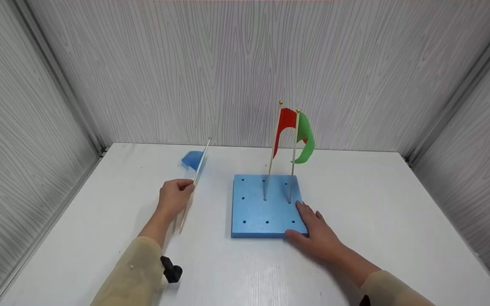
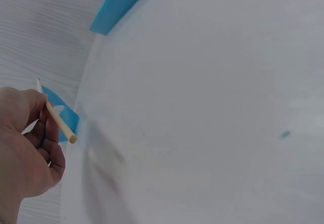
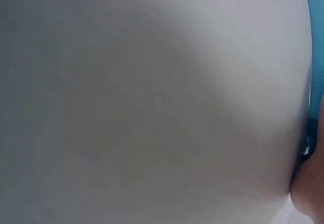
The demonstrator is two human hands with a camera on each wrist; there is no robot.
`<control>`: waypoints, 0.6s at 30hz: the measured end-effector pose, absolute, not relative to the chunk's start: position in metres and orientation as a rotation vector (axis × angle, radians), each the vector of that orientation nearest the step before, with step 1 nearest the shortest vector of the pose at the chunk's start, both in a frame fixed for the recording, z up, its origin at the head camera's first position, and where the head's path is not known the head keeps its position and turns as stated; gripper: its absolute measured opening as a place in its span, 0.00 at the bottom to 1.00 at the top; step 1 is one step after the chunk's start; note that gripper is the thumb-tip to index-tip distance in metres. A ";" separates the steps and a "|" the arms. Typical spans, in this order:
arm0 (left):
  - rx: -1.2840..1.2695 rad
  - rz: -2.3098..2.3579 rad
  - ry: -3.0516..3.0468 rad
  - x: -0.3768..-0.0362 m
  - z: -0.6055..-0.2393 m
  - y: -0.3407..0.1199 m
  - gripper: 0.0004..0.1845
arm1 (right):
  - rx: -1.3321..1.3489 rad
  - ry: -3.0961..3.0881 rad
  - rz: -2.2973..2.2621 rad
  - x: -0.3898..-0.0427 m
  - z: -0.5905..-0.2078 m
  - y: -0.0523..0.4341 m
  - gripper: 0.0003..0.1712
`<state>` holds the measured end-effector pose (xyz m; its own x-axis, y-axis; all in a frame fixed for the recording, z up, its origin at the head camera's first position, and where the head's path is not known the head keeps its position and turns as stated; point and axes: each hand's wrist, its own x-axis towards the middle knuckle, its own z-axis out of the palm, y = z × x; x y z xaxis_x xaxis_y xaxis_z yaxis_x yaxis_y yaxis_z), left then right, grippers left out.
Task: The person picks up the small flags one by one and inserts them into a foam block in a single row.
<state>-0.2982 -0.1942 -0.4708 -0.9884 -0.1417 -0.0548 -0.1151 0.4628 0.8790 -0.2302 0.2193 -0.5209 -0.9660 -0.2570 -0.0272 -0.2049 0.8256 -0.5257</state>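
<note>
My left hand [image 1: 175, 197] pinches the thin wooden stick of a blue flag [image 1: 193, 160], left of a blue board. The stick slants, and in the left wrist view its bare lower end [image 2: 72, 139] points toward the camera. My right hand [image 1: 319, 236] rests at the near right corner of the blue board [image 1: 254, 210], fingers along its right edge and thumb at the front. Small holes dot the board's top. A red flag [image 1: 286, 117] and a green flag [image 1: 309, 142] stand in two of them, both upright with slight tilt.
The board lies on a white table [image 1: 355, 191]. Wood-grain panels [image 1: 211, 63] enclose the table at the back and on both sides. A black clip-like piece [image 1: 171, 269] sits by the left sleeve.
</note>
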 end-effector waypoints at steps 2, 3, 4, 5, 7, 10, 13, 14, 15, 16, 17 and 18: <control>0.223 -1.607 -2.637 -0.299 -0.466 -0.193 0.18 | -0.372 2.909 -0.823 -0.230 -0.520 0.219 0.61; 0.216 -1.616 -2.619 -0.300 -0.464 -0.192 0.18 | -0.380 2.911 -0.830 -0.230 -0.520 0.220 0.61; 0.211 -1.627 -2.605 -0.300 -0.462 -0.191 0.18 | -0.384 2.913 -0.829 -0.230 -0.520 0.220 0.61; 0.204 -1.641 -2.589 -0.301 -0.460 -0.189 0.17 | -0.394 2.916 -0.831 -0.230 -0.520 0.220 0.60; 0.187 -1.661 -2.561 -0.303 -0.455 -0.185 0.17 | -0.399 2.914 -0.830 -0.230 -0.519 0.221 0.60; 0.156 -1.710 -2.523 -0.305 -0.446 -0.176 0.16 | -0.385 2.912 -0.823 -0.231 -0.520 0.221 0.60; 0.104 -1.780 -2.474 -0.306 -0.438 -0.166 0.15 | -0.375 2.907 -0.824 -0.231 -0.519 0.221 0.61; 0.083 -1.800 -2.459 -0.306 -0.435 -0.163 0.15 | -0.376 2.908 -0.824 -0.232 -0.519 0.221 0.61; 0.065 -1.813 -2.448 -0.307 -0.433 -0.160 0.14 | -0.377 2.906 -0.825 -0.232 -0.519 0.220 0.61; 0.044 -1.830 -2.433 -0.307 -0.430 -0.157 0.14 | -0.373 2.903 -0.820 -0.232 -0.519 0.220 0.61; 0.025 -1.846 -2.417 -0.307 -0.428 -0.154 0.13 | -0.374 2.903 -0.819 -0.232 -0.519 0.219 0.61; 0.008 -1.851 -2.412 -0.307 -0.426 -0.151 0.13 | -0.369 2.901 -0.819 -0.232 -0.519 0.219 0.61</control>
